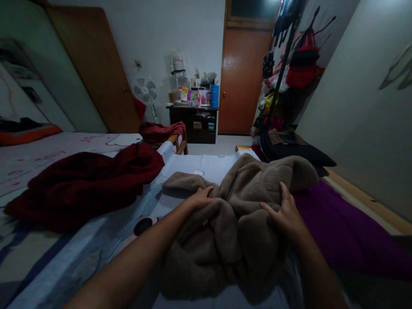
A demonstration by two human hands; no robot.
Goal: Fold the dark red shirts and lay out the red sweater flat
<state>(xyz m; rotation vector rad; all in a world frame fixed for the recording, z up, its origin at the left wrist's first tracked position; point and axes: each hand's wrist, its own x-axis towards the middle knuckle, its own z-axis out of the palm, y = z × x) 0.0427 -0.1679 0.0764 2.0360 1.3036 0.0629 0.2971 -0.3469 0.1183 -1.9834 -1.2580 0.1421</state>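
A fuzzy taupe-brown plush coat [254,184] lies crumpled on the bed before me, its thick folds bunched together. My left hand [202,198] grips a fold at the coat's left side, with the fingertips partly sunk in the pile. On the opposite side, my right hand [285,212] rests against the coat with thumb and forefinger spread apart; its other fingers are partly hidden. White bedding [206,162] with a printed pattern shows under the coat.
A dark red cloth [96,182] lies at left on a pink printed sheet [41,159]. At right are a purple cloth [341,227] and dark folded clothes [289,148]. Farther off stand a fan [146,91], a black cabinet [193,135] and a wooden door [243,81].
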